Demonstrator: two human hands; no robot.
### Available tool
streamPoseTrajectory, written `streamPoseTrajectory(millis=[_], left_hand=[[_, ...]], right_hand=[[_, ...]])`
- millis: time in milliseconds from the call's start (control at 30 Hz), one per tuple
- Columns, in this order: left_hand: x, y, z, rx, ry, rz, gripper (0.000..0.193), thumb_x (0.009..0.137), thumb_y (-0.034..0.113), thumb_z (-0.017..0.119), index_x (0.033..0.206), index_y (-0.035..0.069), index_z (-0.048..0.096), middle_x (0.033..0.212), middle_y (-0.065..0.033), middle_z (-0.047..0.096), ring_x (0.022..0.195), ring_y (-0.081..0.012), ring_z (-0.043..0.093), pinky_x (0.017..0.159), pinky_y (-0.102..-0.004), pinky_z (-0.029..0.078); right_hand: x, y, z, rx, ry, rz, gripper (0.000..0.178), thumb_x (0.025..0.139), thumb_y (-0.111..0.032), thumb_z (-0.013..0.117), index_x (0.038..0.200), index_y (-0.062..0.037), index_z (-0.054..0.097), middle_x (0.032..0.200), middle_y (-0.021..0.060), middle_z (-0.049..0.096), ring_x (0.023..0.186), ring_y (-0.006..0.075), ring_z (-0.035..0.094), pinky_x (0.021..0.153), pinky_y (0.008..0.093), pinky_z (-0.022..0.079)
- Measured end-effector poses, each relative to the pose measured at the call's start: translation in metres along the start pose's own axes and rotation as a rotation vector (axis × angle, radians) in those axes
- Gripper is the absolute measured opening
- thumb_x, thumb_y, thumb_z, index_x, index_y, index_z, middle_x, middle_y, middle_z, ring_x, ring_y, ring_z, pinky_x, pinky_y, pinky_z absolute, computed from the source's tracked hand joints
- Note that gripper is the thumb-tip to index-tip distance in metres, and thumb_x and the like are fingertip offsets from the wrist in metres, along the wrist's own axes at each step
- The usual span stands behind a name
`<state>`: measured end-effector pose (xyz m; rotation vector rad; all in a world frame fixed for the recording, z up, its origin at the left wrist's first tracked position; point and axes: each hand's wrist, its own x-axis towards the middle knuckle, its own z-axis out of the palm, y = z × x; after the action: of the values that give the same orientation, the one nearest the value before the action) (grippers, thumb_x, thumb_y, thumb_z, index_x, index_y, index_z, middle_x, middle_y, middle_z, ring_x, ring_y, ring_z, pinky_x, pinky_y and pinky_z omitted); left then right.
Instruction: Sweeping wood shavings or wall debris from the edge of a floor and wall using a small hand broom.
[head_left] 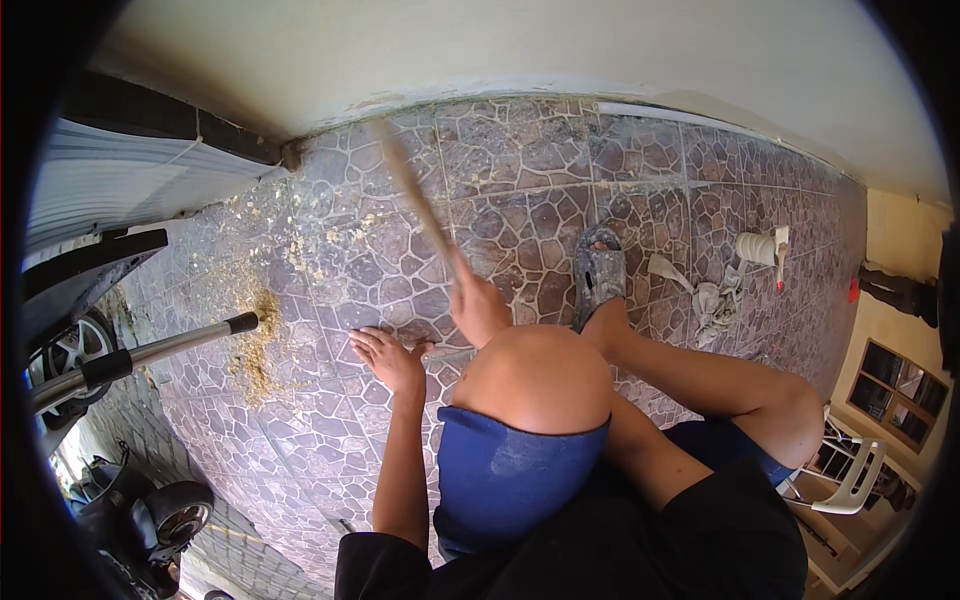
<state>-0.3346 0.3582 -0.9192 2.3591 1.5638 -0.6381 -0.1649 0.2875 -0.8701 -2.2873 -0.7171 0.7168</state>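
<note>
A long light-brown stick (415,195), smeared by motion, points up toward the wall. My right hand (480,310) grips its lower end, just beyond my bent knee. To the left, my left hand (388,360) is open with fingers spread, low over the stone-patterned floor (350,460) and holding nothing; whether it touches the floor I cannot tell. A heap of yellowish shavings (258,345) lies left of that hand, with crumbs scattered toward the wall.
A metal tube (170,345) with a black end reaches in from the left. My grey slipper (600,275) is on the floor; right of it lie a crumpled cloth (715,312) and a whitish roll (755,248). A pale wall (560,50) runs across the far side. A white chair (855,485) stands at right.
</note>
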Motion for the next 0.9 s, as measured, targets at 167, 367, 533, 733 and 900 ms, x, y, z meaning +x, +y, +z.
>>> streamPoseTrajectory(millis=[167, 367, 533, 733, 900], left_hand=[[-0.002, 0.003, 0.002, -0.007, -0.013, 0.020, 0.139, 0.054, 0.062, 0.087, 0.146, -0.021, 0.022, 0.155, -0.0401, 0.022, 0.150, -0.0456, 0.021, 0.126, -0.0457, 0.015], [-0.001, 0.009, -0.009, -0.010, -0.022, 0.020, 0.138, 0.056, 0.061, 0.086, 0.146, -0.021, 0.022, 0.155, -0.0407, 0.022, 0.150, -0.0458, 0.020, 0.126, -0.0460, 0.014], [-0.003, -0.002, 0.002, -0.009, -0.016, 0.007, 0.137, 0.056, 0.062, 0.085, 0.146, -0.021, 0.023, 0.155, -0.0408, 0.022, 0.150, -0.0458, 0.020, 0.126, -0.0459, 0.014], [-0.001, 0.002, 0.003, -0.016, 0.027, 0.036, 0.143, 0.051, 0.062, 0.087, 0.146, -0.021, 0.020, 0.154, -0.0422, 0.022, 0.149, -0.0465, 0.021, 0.125, -0.0455, 0.017], [0.000, 0.002, 0.002, 0.025, -0.021, 0.012, 0.142, 0.053, 0.064, 0.086, 0.146, -0.021, 0.020, 0.154, -0.0422, 0.021, 0.149, -0.0463, 0.021, 0.125, -0.0443, 0.017]], right_hand=[[0.048, 0.065, -0.051, 0.318, 0.667, 0.559, 0.063, 0.095, -0.004, 0.050, 0.154, -0.0046, 0.029, 0.109, 0.0321, 0.065, 0.087, 0.0461, 0.069, 0.069, 0.0516, 0.056], [0.099, 0.088, -0.059, 0.170, 0.412, 0.403, 0.062, 0.095, -0.010, 0.052, 0.154, -0.0064, 0.032, 0.101, 0.0348, 0.065, 0.082, 0.0445, 0.070, 0.065, 0.0529, 0.056], [0.015, -0.008, -0.018, -0.028, -0.195, 0.111, 0.068, 0.092, -0.009, 0.057, 0.154, -0.0100, 0.032, 0.076, 0.0272, 0.066, 0.078, 0.0469, 0.067, 0.070, 0.0517, 0.054], [0.042, 0.063, -0.064, 0.050, 0.749, 0.242, 0.062, 0.095, -0.008, 0.050, 0.153, -0.0060, 0.030, 0.102, 0.0317, 0.068, 0.076, 0.0446, 0.070, 0.064, 0.0495, 0.056], [0.078, 0.035, -0.059, 0.369, 0.287, 0.561, 0.056, 0.099, -0.010, 0.048, 0.152, -0.0071, 0.031, 0.069, 0.0135, 0.062, 0.043, 0.0228, 0.059, 0.036, 0.0370, 0.049]])
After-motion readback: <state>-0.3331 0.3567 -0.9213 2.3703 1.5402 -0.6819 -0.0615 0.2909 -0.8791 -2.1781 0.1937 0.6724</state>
